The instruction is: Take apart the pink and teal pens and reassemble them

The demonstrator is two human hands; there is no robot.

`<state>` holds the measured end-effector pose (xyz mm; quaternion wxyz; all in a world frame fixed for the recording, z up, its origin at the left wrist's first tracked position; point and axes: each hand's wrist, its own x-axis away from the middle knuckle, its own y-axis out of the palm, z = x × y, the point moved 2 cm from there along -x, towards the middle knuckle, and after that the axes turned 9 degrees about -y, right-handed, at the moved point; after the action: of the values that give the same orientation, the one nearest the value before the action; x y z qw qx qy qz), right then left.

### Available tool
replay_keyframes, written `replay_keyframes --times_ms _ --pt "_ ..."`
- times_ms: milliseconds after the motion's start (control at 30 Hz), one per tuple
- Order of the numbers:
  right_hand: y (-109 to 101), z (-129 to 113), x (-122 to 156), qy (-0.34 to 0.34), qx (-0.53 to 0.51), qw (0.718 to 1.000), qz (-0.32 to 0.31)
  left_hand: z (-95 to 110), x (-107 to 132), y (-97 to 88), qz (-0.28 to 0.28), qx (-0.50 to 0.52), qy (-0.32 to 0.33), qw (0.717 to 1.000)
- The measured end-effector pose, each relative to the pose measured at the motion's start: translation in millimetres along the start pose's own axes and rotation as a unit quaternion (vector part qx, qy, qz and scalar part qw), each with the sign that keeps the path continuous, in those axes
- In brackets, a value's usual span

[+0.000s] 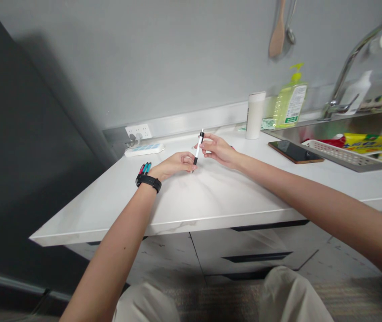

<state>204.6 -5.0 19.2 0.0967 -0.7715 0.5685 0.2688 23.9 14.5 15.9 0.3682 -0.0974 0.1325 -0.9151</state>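
A white and black pen [198,150] stands nearly upright over the white countertop [211,197], its tip down. My left hand [174,164], with a black watch on its wrist, pinches the pen's lower end with closed fingers. My right hand [218,150] grips the pen's upper part between thumb and fingers. Several coloured pens [144,168], red, blue and teal, lie on the counter just behind my left wrist.
A white power strip [144,150] lies at the back left. A white cylinder [255,115], a green soap bottle [290,102] and a phone [294,152] stand to the right. Beyond is a steel sink [352,127] with a tap, a basket and packets.
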Motion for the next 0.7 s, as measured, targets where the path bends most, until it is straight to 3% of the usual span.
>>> replay_keyframes --times_ms 200,400,700 --pt "-2.6 3.1 -1.2 -0.003 0.022 0.999 0.026 2.3 2.1 1.6 -0.010 0.001 -0.007 1.000" --pt "-0.6 -3.9 0.8 0.004 0.008 1.000 -0.003 -0.8 0.3 -1.8 -0.016 0.001 -0.002 1.000" --pt "0.0 2.6 -4.8 -0.004 0.054 0.997 0.055 -2.6 -0.3 -3.5 -0.003 0.007 -0.002 1.000"
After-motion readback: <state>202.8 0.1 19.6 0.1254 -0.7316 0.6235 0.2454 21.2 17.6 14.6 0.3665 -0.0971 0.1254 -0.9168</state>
